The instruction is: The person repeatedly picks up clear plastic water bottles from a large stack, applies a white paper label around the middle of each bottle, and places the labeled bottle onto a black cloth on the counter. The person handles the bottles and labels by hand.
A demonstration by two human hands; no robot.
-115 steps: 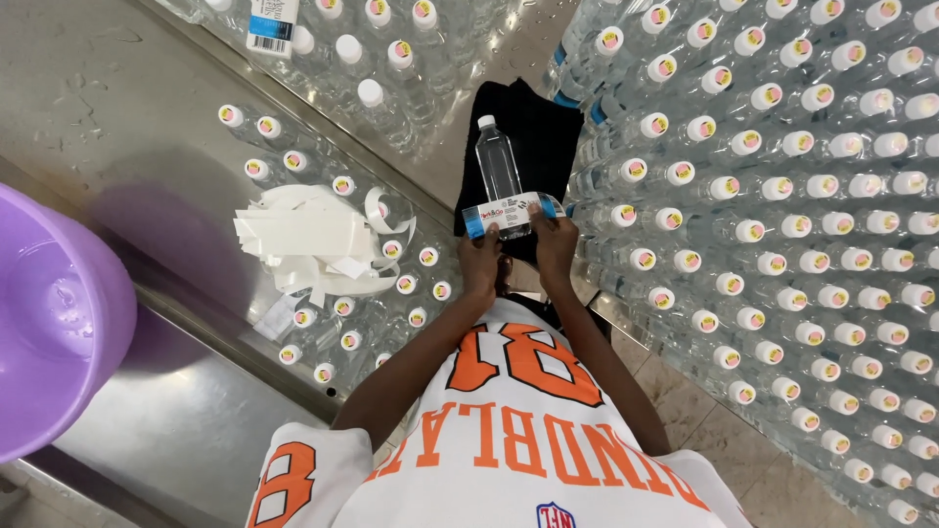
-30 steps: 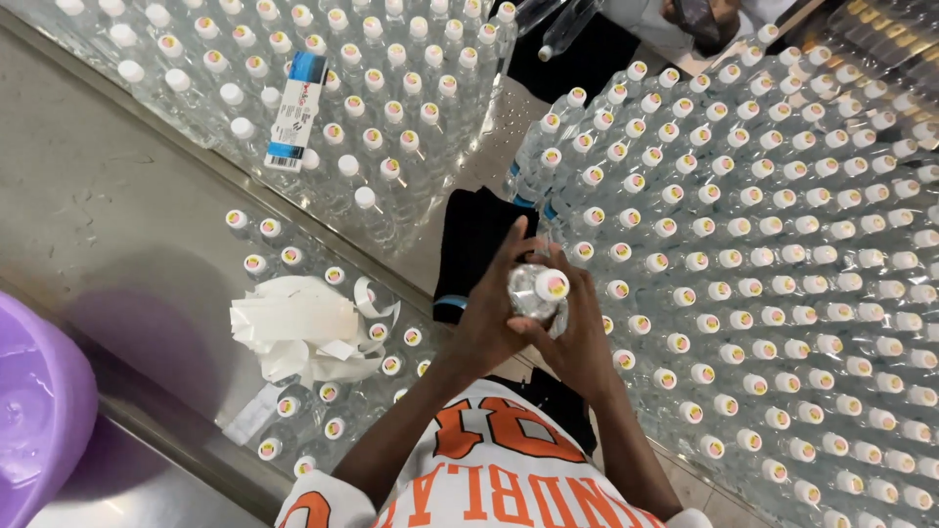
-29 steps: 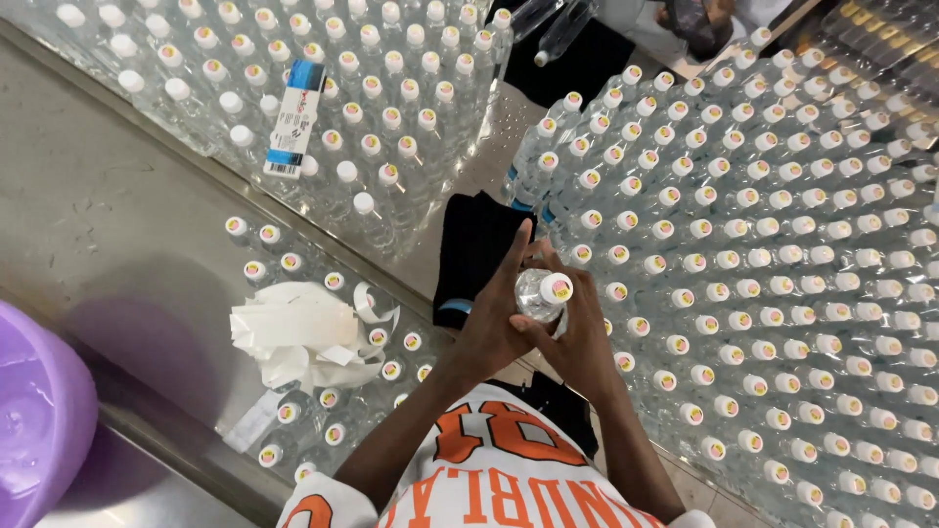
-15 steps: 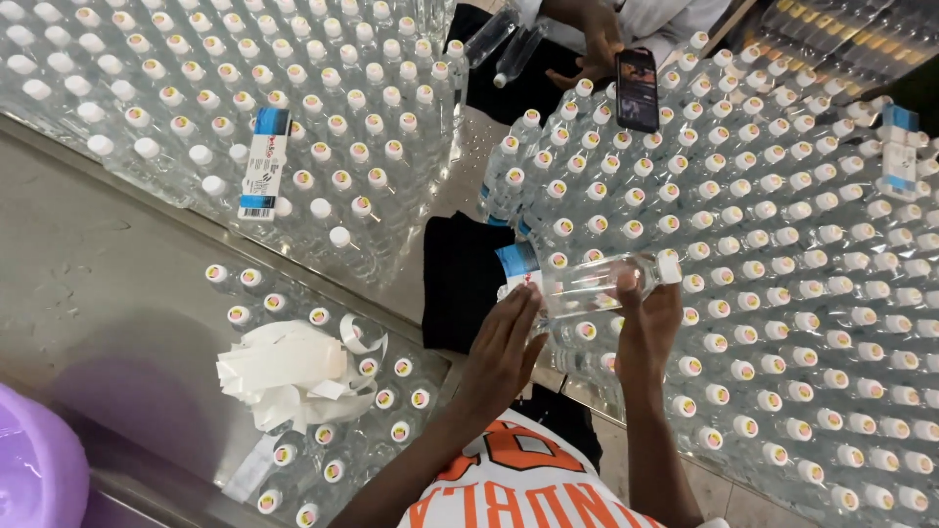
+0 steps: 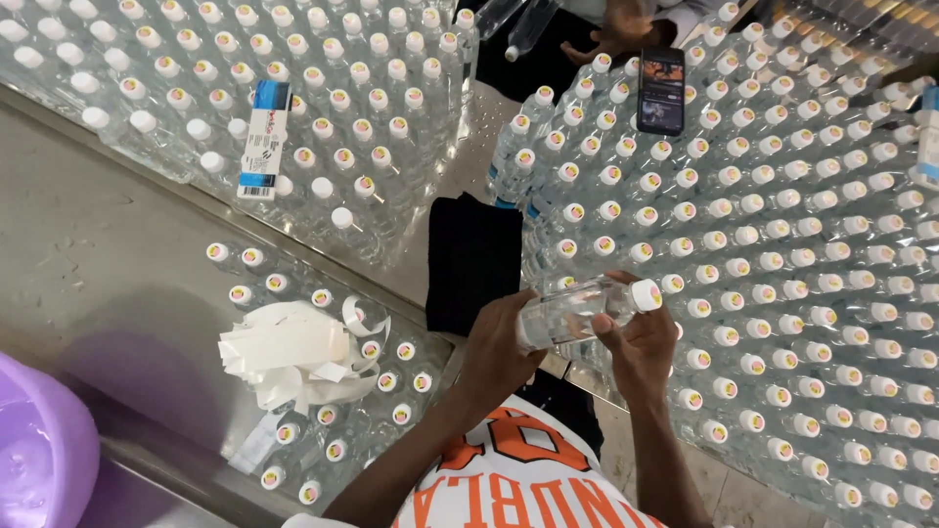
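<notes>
Head view: gripped clear plastic water bottle with white cap [image 5: 585, 308] sideways in left hand [image 5: 504, 342] and right hand [image 5: 641, 342], best kept level, firmly pinched.

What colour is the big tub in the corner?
Purple. The tub shows at the bottom-left edge of the head view, only partly in frame.

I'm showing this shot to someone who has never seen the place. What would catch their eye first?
The sea of capped clear water bottles that fills nearly the whole frame. Near the middle, the left hand and right hand hold one bottle on its side. After that, the heap of white paper strips on the bottles at lower left, and the purple tub in the corner.
</notes>
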